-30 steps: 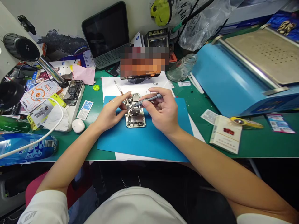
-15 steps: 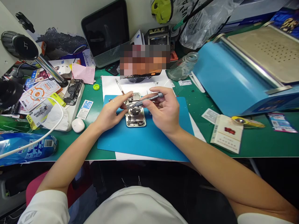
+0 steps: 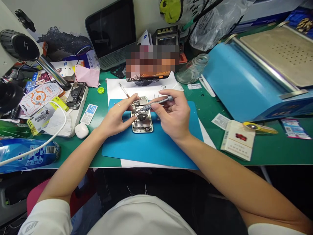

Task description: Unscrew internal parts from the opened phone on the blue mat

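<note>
An opened smartphone (image 3: 144,124) lies on a blue mat (image 3: 122,147), its inner parts exposed. My right hand (image 3: 174,114) is closed around a grey screwdriver (image 3: 156,103), slanted so that its tip points down at the middle of the phone. At the phone's left edge is my left hand (image 3: 117,116), index finger and thumb spread apart, their tips touching or very near the frame. Its other fingers are curled and partly hidden, so I cannot tell whether they pinch a small part. A thin tool (image 3: 123,89) sticks out behind the left fingers.
Behind the mat stands a propped device (image 3: 151,76), mostly blurred out. A glass jar (image 3: 193,70) and a large blue machine (image 3: 227,81) are at right, with a cigarette pack (image 3: 238,140) and a yellow cutter (image 3: 260,128). To the left are a white earbud case (image 3: 81,131) and another opened phone (image 3: 76,95).
My left thumb has moved slightly away from the index finger, widening the gap. The screwdriver stays over the phone, with its handle shifted slightly right and up. The view has tilted a little.
</note>
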Available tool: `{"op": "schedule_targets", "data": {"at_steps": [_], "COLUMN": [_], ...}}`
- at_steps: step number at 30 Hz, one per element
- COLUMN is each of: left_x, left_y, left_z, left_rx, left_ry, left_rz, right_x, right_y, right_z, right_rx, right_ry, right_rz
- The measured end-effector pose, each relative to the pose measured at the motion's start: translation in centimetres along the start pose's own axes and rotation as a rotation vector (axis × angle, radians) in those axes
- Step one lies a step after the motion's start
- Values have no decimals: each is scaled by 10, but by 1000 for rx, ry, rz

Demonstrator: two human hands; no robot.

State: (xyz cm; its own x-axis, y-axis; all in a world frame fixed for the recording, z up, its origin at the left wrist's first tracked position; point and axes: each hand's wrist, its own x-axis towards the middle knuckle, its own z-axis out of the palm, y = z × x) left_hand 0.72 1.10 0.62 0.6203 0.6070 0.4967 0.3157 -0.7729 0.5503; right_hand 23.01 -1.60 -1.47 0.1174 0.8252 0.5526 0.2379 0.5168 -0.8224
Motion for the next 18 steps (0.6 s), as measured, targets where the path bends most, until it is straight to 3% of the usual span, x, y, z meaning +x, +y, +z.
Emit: {"op": "schedule_targets", "data": {"at_steps": [4, 12, 18], "left_x": [-1, -4, -6], "left_y": [-3, -14, -19], "left_z": [-1, 1, 6], "left_rx": [37, 130, 179], "left_ry": [4, -55, -111], "left_rz": [-5, -196, -175], "right_x": [1, -5, -8], "right_y": [-1, -5, -10], "right_z": [-1, -1, -4], "right_rx": [-2, 0, -70], "right_ry": [2, -88, -205], "right_rz": [-4, -65, -190]}}
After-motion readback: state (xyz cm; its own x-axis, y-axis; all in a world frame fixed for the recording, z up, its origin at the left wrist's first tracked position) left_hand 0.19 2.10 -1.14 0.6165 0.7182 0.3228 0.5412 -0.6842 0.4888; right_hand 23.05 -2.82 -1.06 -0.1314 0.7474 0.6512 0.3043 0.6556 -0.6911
